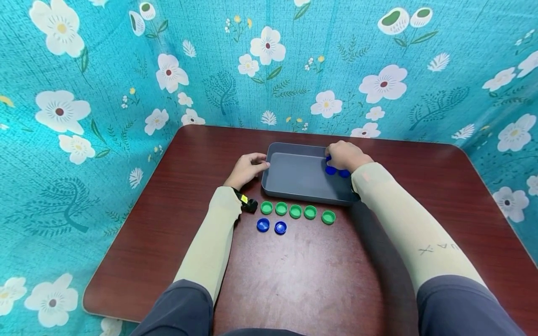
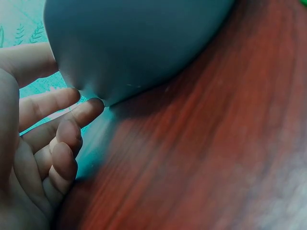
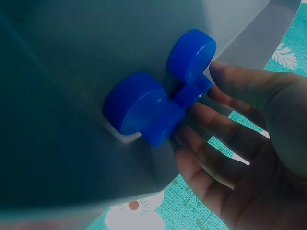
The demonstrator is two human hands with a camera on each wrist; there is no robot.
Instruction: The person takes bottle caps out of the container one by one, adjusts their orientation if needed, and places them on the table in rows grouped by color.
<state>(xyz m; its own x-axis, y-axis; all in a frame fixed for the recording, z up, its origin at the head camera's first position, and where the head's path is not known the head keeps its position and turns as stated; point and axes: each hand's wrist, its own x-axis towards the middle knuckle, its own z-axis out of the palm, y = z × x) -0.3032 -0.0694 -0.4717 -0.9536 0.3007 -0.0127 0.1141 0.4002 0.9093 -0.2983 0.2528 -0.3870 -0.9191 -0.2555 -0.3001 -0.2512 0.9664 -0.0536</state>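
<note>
A grey rectangular tray (image 1: pixel 302 170) lies on the table. My left hand (image 1: pixel 248 169) holds its left rim, the thumb reaching over the edge. In the left wrist view, fingertips (image 2: pixel 93 109) of the left hand touch the tray's outer wall (image 2: pixel 139 48). My right hand (image 1: pixel 345 155) is inside the tray's far right corner, over several blue bottle caps (image 1: pixel 330 171). From the right wrist, two blue caps (image 3: pixel 134 103) show in front and two behind, close together. The right hand's extended fingers (image 3: pixel 206 115) touch the rear caps, with the thumb beside them.
Several green caps (image 1: pixel 295 211) form a row along the tray's near side. Two blue caps (image 1: pixel 263 225) lie nearer me, below the row's left end. The table (image 1: pixel 294 280) is dark reddish wood, with a blue floral curtain (image 1: pixel 227 60) behind it.
</note>
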